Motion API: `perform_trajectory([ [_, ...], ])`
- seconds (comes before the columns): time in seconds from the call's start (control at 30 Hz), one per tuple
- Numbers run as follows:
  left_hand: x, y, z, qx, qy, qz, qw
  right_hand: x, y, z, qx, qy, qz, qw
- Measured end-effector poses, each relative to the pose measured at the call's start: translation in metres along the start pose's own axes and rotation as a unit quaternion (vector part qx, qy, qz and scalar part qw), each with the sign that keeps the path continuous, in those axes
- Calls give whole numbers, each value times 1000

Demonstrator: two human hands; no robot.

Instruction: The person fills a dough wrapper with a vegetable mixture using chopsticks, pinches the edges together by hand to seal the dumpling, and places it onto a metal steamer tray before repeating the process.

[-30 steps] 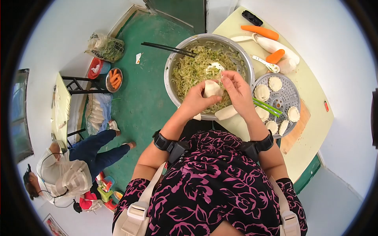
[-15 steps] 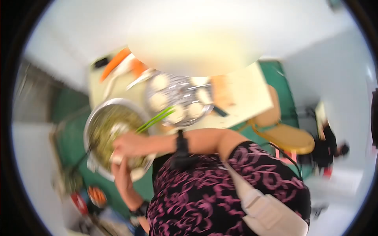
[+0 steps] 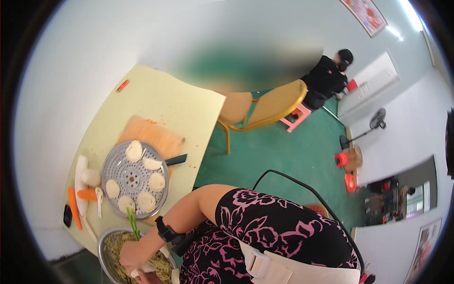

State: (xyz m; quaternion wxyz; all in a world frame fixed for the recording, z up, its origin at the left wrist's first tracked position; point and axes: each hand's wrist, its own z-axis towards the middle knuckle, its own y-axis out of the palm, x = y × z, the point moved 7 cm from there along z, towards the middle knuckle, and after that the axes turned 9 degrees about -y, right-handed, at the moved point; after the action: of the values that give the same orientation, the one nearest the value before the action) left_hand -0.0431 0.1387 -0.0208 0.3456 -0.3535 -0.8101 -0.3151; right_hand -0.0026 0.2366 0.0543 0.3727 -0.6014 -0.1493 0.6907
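My right hand reaches over the metal bowl at the bottom of the view, its fingers closed on a white dough dumpling. Below it, my left hand shows only in part and grips the same dumpling from the other side. Shredded greenish filling lies in the bowl. A pair of green chopsticks leans out over the rim, beside my right wrist. Several pale dumplings sit spaced out on the perforated steamer tray, just beyond the bowl.
The tray overlaps a wooden cutting board and a dark-handled knife on the table. Carrots, a white radish and a spoon lie left. Chairs and a seated person are beyond.
The view has swung right, so the table, bowl and hands appear lower and further left. Both hands stay together over the bowl, at the dough.
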Motion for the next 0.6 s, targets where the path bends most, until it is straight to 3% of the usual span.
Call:
perform_trajectory([
  [0.1,4,26,2,-16,12,0,1000,6,-30,-16,134,81,28,987],
  [0.13,6,32,2,-20,17,0,1000,11,-27,-13,148,54,6,987],
  [0.23,9,42,0,-31,29,1,999,12,-19,-11,28,44,-19,998],
  [0.53,19,30,-7,-29,56,-72,995,0,-21,-8,5,-28,-78,997],
  [0.6,5,8,-2,-9,-6,-96,995,8,-18,-8,41,-39,36,998],
])
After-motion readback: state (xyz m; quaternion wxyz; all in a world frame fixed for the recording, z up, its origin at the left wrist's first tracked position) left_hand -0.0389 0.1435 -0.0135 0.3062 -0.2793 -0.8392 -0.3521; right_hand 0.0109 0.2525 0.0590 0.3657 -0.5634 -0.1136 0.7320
